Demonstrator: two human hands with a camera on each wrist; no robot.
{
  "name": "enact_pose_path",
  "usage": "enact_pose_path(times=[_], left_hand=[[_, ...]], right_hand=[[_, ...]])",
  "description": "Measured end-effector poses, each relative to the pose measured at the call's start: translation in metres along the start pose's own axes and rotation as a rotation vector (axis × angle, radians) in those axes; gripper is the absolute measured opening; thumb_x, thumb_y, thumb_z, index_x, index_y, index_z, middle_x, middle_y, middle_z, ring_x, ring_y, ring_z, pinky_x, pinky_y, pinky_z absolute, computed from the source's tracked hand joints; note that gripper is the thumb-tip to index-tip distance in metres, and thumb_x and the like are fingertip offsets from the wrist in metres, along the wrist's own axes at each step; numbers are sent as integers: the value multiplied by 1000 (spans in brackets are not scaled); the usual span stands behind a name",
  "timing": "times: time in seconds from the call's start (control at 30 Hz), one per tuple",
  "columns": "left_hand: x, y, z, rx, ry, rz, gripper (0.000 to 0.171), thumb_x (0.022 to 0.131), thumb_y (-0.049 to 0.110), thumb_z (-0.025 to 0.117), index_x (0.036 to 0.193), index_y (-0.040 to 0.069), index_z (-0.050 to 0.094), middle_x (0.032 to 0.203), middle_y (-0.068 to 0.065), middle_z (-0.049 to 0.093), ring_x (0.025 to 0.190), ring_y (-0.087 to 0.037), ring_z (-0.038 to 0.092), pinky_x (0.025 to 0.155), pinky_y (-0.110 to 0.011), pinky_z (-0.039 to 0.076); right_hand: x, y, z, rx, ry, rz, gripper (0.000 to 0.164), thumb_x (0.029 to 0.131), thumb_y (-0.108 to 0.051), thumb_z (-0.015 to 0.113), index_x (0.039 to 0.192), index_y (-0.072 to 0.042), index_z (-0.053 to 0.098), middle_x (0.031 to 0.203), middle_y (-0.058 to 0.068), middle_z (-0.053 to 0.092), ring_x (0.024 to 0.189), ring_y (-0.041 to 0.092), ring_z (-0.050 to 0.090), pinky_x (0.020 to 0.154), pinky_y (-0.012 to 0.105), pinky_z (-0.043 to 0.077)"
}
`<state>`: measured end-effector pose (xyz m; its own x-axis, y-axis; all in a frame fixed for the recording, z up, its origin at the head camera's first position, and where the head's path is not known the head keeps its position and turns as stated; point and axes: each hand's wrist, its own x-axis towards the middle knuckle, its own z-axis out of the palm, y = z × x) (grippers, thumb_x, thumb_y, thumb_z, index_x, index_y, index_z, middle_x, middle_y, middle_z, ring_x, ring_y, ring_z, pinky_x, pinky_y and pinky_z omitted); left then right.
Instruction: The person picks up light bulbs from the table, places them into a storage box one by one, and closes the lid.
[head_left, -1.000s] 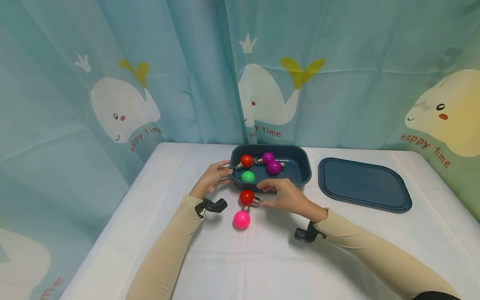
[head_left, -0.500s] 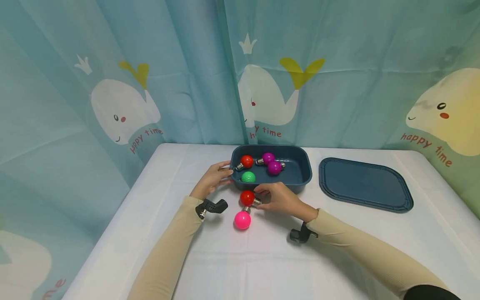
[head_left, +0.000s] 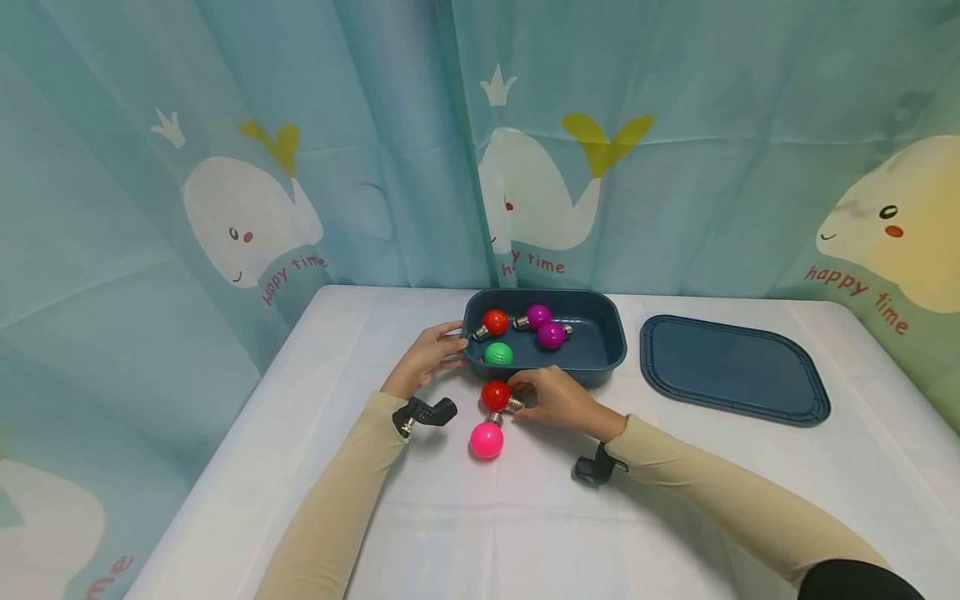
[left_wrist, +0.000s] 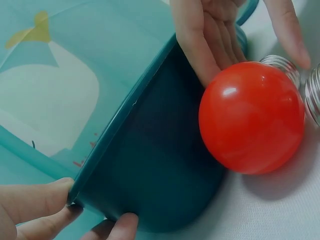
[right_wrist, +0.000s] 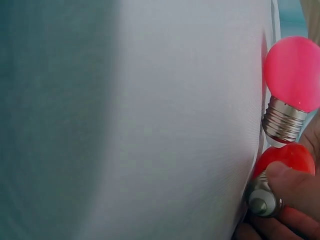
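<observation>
Fingers [right_wrist: 297, 189] around a red bulb [right_wrist: 295, 155], pink bulb [right_wrist: 293, 72] just above, metal base [right_wrist: 284, 120] downward; white cloth [right_wrist: 185, 115] mid-view

On the front-edge side of the white cloth-covered surface [head_left: 472, 533], a broad lane runs between the beige-sleeved forearms [head_left: 337, 492] to the round pink bulb [head_left: 487, 440]. This and the glossy red bulb [head_left: 494, 396] just behind it block the straight way to the front wall of the dark blue rectangular plastic box [head_left: 592, 346]. The right hand [head_left: 558, 400] bars the red bulb's right side, the left hand [head_left: 424, 360] the box's left end. Inside, room opens at the right end. A narrow gap parts the box from the flat dark blue lid [head_left: 735, 369] near the right back corner.
</observation>
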<state>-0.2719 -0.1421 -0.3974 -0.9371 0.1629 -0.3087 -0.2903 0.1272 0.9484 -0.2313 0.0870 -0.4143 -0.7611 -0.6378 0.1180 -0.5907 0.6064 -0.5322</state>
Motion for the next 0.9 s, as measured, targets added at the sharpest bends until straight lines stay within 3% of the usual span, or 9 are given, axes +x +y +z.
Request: enact_pose_path(times=[0.37, 0.9], left_hand=[[-2, 2, 0, -1, -3, 10, 52, 96, 4, 47, 146, 3, 30, 142, -24, 42, 125, -37, 48, 103, -44, 45], [0, 0, -1, -15, -1, 2, 53, 95, 3, 49, 145, 4, 32, 142, -22, 44, 125, -36, 49, 103, -43, 45]], right_hand=[[0, -2, 1, -13, 22, 14, 33, 71, -11, 81, 100, -2, 69, 91, 7, 73, 84, 16, 68, 79, 30, 57], [-11, 7, 0, 192, 68, -10, 24, 74, -7, 77, 98, -3, 71, 93, 8, 73, 83, 15, 70, 75, 23, 58]])
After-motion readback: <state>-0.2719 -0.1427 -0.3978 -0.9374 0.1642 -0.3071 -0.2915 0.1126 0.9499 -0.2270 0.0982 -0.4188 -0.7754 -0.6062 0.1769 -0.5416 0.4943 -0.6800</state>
